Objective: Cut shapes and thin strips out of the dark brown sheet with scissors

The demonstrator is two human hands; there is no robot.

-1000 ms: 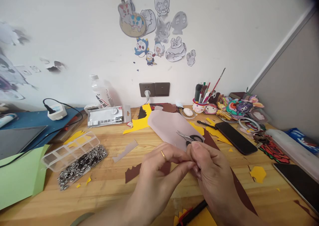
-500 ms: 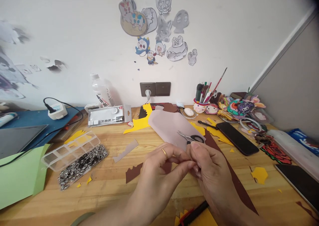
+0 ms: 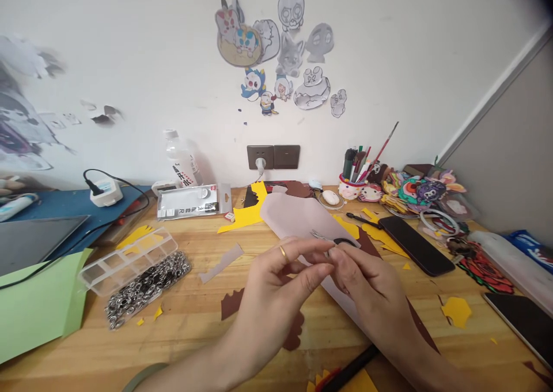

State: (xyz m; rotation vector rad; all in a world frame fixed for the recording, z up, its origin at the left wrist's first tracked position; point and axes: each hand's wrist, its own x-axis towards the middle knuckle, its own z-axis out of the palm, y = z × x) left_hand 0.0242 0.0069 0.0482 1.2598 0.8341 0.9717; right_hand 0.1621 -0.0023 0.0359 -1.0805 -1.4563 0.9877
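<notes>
My left hand [image 3: 276,282], wearing a ring on one finger, is curled with its thumb and fingertips brought to the fingertips of my right hand [image 3: 369,291]. Both are raised over the middle of the desk. Whatever is pinched between them is tiny and mostly hidden, so its kind cannot be made out. Just behind the fingers, small scissors [image 3: 344,242] with black handles lie on a pale lilac sheet [image 3: 294,213]. Dark brown scraps [image 3: 232,303] lie beside and beneath my left hand. To the left is a clear compartment box [image 3: 147,288] full of metal snap pieces.
Yellow scraps [image 3: 242,219] are scattered over the wooden desk. A phone [image 3: 417,245] lies to the right, near a pen cup [image 3: 351,187]. Light green paper [image 3: 38,305] covers the left. A black tool [image 3: 349,370] rests at the front edge. A bottle [image 3: 181,161] stands behind.
My fingertips have shifted slightly upward, and my left thumb and index finger are farther apart. The view has turned a little left, moving the desk items right in the picture.
</notes>
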